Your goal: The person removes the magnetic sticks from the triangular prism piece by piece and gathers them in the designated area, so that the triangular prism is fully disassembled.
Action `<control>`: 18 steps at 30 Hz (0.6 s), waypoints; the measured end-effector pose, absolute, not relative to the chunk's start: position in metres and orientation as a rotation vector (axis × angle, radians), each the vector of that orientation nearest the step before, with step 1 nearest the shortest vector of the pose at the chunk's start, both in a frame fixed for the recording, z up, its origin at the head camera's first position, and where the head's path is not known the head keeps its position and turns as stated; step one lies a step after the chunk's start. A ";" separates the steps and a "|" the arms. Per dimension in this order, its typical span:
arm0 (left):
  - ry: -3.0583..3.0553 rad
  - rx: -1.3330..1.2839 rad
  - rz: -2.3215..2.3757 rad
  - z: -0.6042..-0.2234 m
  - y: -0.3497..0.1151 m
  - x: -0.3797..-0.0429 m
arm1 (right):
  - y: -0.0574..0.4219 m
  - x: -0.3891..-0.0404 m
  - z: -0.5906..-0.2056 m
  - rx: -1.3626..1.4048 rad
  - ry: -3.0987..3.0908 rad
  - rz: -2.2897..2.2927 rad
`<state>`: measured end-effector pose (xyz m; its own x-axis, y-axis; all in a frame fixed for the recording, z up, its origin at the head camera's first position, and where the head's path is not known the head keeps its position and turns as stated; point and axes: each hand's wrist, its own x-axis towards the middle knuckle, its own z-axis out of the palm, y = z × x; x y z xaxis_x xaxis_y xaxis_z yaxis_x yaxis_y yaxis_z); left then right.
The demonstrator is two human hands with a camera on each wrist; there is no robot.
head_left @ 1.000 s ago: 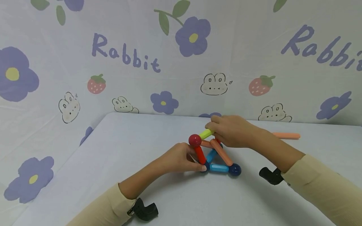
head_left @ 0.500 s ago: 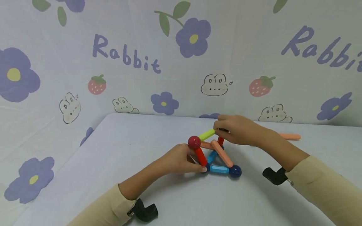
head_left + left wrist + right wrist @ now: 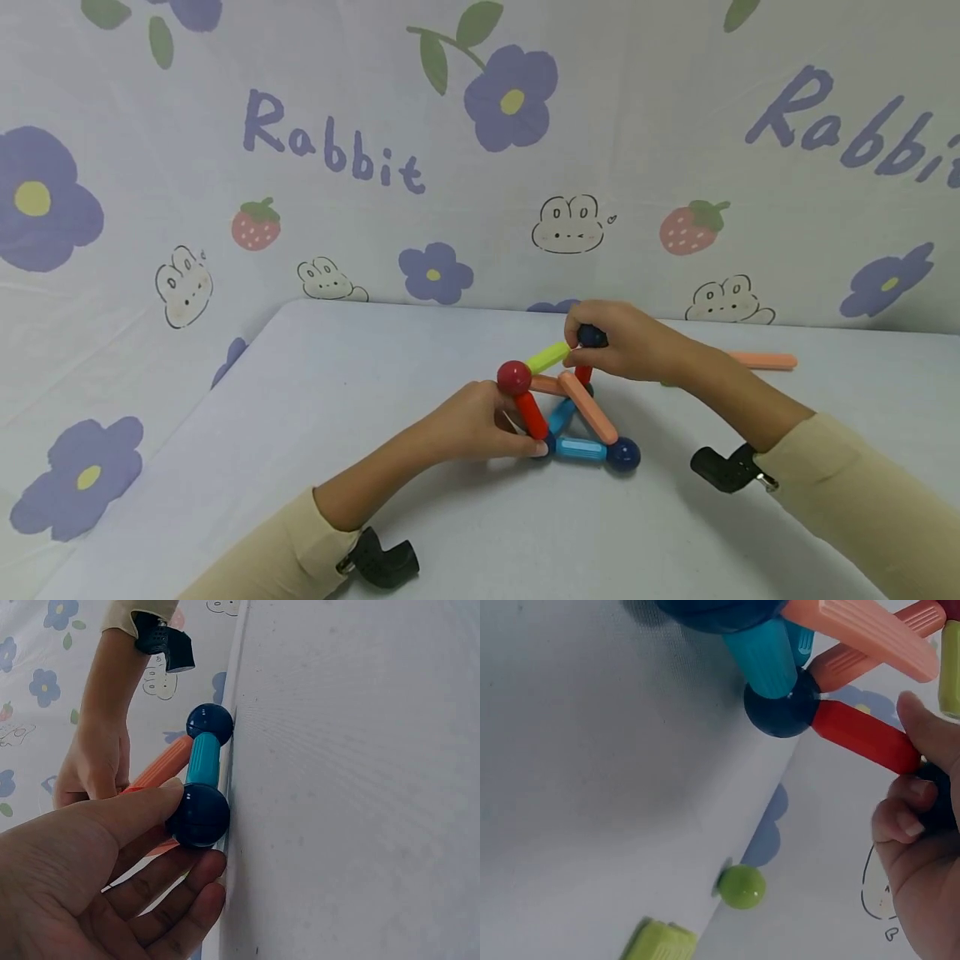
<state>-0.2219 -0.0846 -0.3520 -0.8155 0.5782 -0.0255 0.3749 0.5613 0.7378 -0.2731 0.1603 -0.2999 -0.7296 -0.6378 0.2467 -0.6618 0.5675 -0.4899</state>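
A small frame of magnetic rods and balls stands on the white table. My left hand (image 3: pixel 465 425) pinches the dark blue ball (image 3: pixel 199 817) at its near left corner. From there a light blue rod (image 3: pixel 581 450) runs to another dark blue ball (image 3: pixel 622 455). A red rod (image 3: pixel 532 415) rises to a red ball (image 3: pixel 514 377), which carries a yellow-green rod (image 3: pixel 548 358). At the back, my right hand (image 3: pixel 633 342) holds a dark blue ball (image 3: pixel 592 336) above a second red rod (image 3: pixel 866 736). One orange rod (image 3: pixel 588 408) leans with its upper end unattached.
Behind the right forearm lies a loose orange rod (image 3: pixel 768 361). A green ball (image 3: pixel 742 886) and a yellow-green rod (image 3: pixel 662 943) rest on the table in the right wrist view. A patterned cloth (image 3: pixel 345 225) hangs behind the table (image 3: pixel 360 367).
My right hand has shifted slightly right from the yellow-green rod to the back upright, where the dark blue ball now shows in its grasp. The left hand has stayed at its corner.
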 end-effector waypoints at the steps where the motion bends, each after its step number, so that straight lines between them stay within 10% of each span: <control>1: 2.531 0.792 1.104 -0.352 -0.084 -0.222 | 0.160 -0.274 -0.300 1.126 -2.736 0.901; 18: 2.534 0.774 1.102 -0.352 -0.083 -0.222 | 0.189 -0.294 -0.281 0.920 -2.777 0.999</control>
<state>-0.2218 -0.0829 -0.3524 -0.8204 0.5707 -0.0343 0.3640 0.5676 0.7384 -0.2942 0.1894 -0.2805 -0.8218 -0.5180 0.2372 -0.5504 0.6144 -0.5653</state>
